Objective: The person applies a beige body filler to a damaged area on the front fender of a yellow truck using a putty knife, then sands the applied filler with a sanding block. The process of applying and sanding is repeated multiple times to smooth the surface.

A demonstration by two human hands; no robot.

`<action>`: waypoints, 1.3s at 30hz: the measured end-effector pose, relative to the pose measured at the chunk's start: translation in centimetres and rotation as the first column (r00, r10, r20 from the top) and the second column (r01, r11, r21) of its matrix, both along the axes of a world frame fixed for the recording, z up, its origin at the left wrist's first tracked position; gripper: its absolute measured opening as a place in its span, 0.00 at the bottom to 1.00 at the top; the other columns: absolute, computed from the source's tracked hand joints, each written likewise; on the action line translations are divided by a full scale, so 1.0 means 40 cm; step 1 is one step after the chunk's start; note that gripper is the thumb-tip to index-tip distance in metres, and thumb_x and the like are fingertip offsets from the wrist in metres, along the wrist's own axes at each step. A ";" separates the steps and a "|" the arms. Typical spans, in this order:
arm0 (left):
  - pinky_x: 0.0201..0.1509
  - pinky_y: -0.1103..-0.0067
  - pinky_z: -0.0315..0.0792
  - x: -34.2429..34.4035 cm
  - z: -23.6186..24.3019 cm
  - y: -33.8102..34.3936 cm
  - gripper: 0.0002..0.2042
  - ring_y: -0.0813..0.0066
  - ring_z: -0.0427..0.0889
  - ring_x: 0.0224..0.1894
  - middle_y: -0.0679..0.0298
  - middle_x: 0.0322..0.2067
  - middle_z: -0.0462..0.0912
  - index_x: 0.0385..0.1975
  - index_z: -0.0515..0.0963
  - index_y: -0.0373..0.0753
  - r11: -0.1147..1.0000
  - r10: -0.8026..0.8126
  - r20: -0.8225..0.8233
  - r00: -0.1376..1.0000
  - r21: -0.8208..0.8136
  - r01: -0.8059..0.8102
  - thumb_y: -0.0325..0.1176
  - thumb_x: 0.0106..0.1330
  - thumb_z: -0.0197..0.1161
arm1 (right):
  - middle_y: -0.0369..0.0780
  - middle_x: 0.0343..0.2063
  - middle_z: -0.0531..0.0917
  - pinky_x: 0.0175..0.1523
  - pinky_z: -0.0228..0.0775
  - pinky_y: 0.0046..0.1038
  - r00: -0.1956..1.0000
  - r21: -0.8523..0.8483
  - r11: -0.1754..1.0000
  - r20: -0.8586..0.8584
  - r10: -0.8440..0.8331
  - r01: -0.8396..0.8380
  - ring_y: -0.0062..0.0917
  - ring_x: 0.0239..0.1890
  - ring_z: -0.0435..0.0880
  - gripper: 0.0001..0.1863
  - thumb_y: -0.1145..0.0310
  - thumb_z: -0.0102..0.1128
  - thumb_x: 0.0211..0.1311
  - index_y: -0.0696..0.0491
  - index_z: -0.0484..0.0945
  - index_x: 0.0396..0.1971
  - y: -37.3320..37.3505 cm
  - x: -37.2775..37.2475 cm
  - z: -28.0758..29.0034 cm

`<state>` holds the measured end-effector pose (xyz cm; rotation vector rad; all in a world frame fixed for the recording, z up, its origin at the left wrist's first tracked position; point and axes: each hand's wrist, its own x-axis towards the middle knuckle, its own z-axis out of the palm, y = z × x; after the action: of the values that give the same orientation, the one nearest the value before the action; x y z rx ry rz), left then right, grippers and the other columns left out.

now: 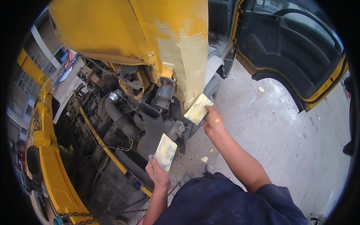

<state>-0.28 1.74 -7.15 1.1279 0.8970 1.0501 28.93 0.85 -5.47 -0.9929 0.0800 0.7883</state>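
My right hand [213,122] grips a flat spreader [198,109] smeared with pale yellow filler, held at the lower end of the filler-coated strip [187,67] on the yellow truck cab [112,22]. My left hand [157,174], lower and further left, is closed on a second flat plate [165,152] coated with filler and bluish smudges. The filler on the cab looks uneven, with ridged patches along its upper part.
An exposed engine bay [116,112] fills the left, bordered by a yellow bumper [52,176], with chains below. A dark phone-like object [133,180] rests on a yellow bar. An open door [288,56] stands upper right over concrete floor [285,150] with filler flakes. A wheel [213,90] sits behind the panel.
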 end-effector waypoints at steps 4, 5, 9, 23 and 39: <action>0.57 0.75 0.83 -0.017 -0.014 0.006 0.34 0.69 0.94 0.50 0.52 0.51 0.94 0.61 0.84 0.21 1.000 0.020 -0.004 1.000 -0.014 -0.020 0.53 0.95 0.44 | 0.43 0.60 0.87 0.30 0.68 0.31 0.999 -0.082 0.996 0.036 -0.020 0.022 0.28 0.48 0.91 0.27 0.68 0.49 0.85 0.56 0.70 0.78 0.028 0.000 0.005; 0.57 0.75 0.83 -0.020 -0.018 0.008 0.34 0.69 0.94 0.50 0.52 0.51 0.94 0.61 0.84 0.21 1.000 0.020 -0.006 1.000 -0.013 -0.020 0.53 0.95 0.44 | 0.43 0.60 0.87 0.28 0.64 0.30 0.999 -0.082 0.996 0.041 -0.016 0.019 0.27 0.46 0.90 0.27 0.68 0.49 0.85 0.56 0.70 0.79 0.032 0.000 0.011; 0.57 0.75 0.83 -0.031 -0.036 0.018 0.34 0.69 0.94 0.49 0.52 0.51 0.94 0.61 0.85 0.20 1.000 -0.002 -0.008 1.000 -0.022 0.002 0.53 0.94 0.45 | 0.44 0.66 0.83 0.57 0.86 0.50 0.993 -0.091 0.994 0.097 0.072 -0.063 0.40 0.64 0.87 0.24 0.66 0.51 0.85 0.53 0.73 0.74 0.046 0.014 0.030; 0.55 0.75 0.81 -0.021 -0.081 0.053 0.34 0.73 0.92 0.46 0.55 0.47 0.95 0.54 0.87 0.22 0.995 -0.091 -0.060 0.994 0.024 0.093 0.53 0.94 0.45 | 0.46 0.65 0.82 0.63 0.88 0.51 0.977 0.015 0.997 0.200 0.075 -0.079 0.42 0.63 0.86 0.22 0.61 0.60 0.83 0.56 0.76 0.68 0.054 0.008 0.262; 0.54 0.76 0.80 0.000 -0.116 0.057 0.33 0.75 0.90 0.46 0.57 0.45 0.94 0.53 0.87 0.22 0.990 -0.130 0.015 0.991 -0.044 0.131 0.52 0.94 0.46 | 0.47 0.66 0.82 0.64 0.90 0.47 0.878 -0.010 0.997 0.473 0.068 -0.072 0.41 0.65 0.85 0.29 0.60 0.68 0.82 0.60 0.75 0.73 0.049 -0.023 0.574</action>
<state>-0.28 4.01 -11.78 1.1264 0.8219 0.9247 28.02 2.82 17.50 -1.1623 -0.3853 0.5900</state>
